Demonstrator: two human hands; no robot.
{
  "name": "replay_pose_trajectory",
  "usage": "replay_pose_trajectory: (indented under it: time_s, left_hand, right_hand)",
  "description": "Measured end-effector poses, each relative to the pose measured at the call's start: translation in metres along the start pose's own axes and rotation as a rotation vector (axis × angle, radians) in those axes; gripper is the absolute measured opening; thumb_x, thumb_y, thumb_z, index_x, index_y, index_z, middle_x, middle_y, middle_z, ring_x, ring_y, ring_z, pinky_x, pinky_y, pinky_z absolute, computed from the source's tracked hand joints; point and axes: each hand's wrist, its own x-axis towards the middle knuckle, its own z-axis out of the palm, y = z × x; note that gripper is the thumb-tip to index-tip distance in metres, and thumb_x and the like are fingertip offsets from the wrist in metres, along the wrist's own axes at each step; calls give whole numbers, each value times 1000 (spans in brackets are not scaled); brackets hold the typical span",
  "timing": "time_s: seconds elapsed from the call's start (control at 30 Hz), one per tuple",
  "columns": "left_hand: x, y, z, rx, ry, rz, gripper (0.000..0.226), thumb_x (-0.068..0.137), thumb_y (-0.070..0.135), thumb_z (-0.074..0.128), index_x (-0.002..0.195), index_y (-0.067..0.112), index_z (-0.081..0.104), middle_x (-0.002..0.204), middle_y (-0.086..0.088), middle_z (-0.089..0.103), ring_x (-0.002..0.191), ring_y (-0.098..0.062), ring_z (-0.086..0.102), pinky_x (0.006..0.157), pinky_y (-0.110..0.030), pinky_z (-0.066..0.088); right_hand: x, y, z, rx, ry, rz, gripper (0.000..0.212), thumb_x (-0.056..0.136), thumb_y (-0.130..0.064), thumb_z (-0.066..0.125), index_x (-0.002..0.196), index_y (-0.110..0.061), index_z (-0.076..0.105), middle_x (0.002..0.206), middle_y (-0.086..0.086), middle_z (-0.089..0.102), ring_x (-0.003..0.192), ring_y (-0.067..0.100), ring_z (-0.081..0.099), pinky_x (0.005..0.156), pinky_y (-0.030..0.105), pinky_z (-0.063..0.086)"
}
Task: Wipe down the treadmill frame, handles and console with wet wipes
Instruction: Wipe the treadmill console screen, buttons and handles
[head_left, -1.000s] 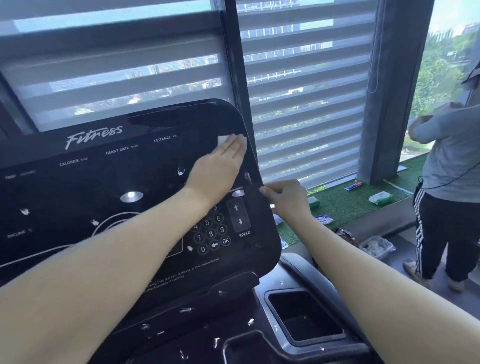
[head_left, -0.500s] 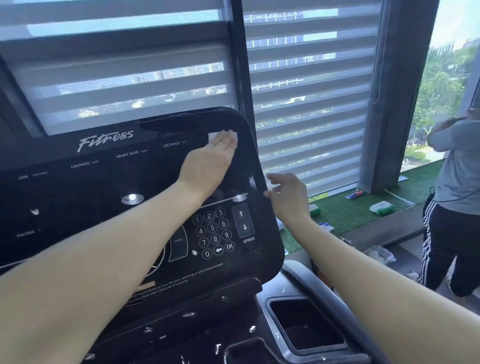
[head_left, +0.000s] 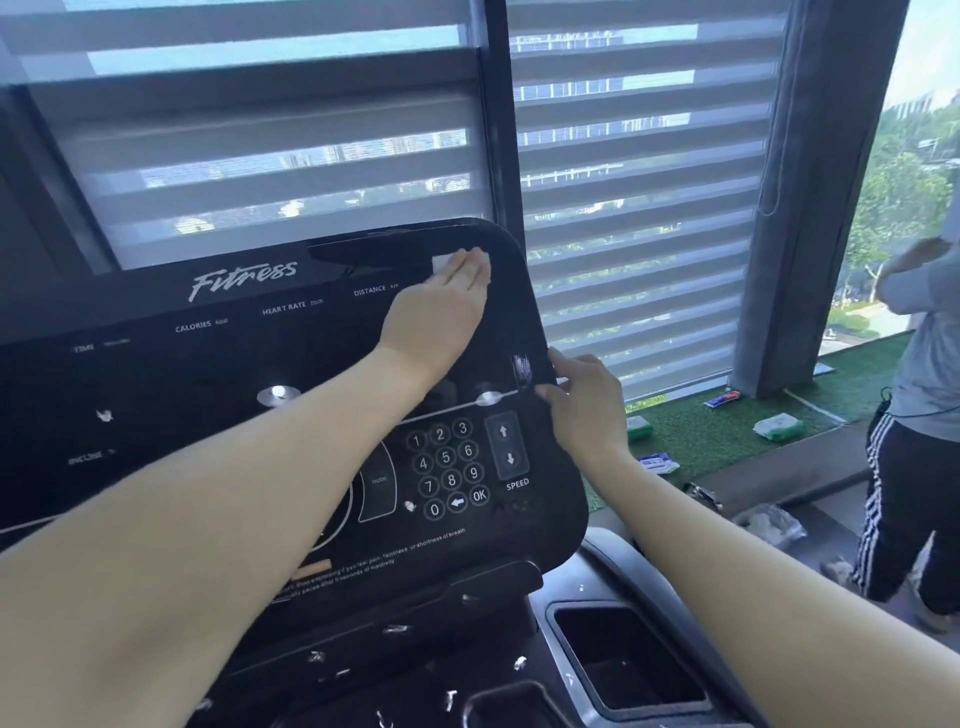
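Flat left hand (head_left: 441, 306) presses wipe (head_left: 442, 263) on console (head_left: 208, 395); right hand (head_left: 587, 400) pinches its edge.

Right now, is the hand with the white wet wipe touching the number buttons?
No, the left hand presses the white wet wipe near the black console's top edge, above the keypad.

Blinds (head_left: 634, 171): striped, drawn over the window.
Turf (head_left: 717, 431): green strip along the sill, packets (head_left: 777, 427) lying on it.
Person (head_left: 919, 415): right edge, grey top, striped black trousers.
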Motion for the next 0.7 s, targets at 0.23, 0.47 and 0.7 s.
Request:
replay_pose_trajectory:
  time_s: [0.23, 0.47, 0.7]
  left_hand:
    - [-55, -32, -3, 46, -29, -77, 56, 97, -8, 32, 150, 2, 14, 157, -12, 16, 145, -20, 19, 108, -31, 38]
    - [-41, 4, 9, -12, -24, -73, 58, 94, -11, 28, 149, 1, 15, 158, -11, 16, 145, -18, 16, 108, -31, 39]
    - [-75, -11, 24, 34, 87, 132, 50, 77, -6, 35, 117, 0, 65, 120, -11, 65, 109, -19, 64, 62, -25, 58]
  right_hand:
    - [-6, -13, -5, -72, 28, -26, 38, 94, -5, 52, 130, -15, 54, 111, 4, 46, 97, 22, 53, 69, 25, 35]
    - [-11, -19, -3, -137, 61, -35, 38, 90, 2, 50, 118, -23, 56, 97, -2, 37, 93, 24, 45, 60, 28, 32]
    - [-12, -23, -5, -166, 40, -16, 35, 92, -2, 49, 122, -21, 54, 104, 3, 41, 102, 28, 47, 63, 29, 33]
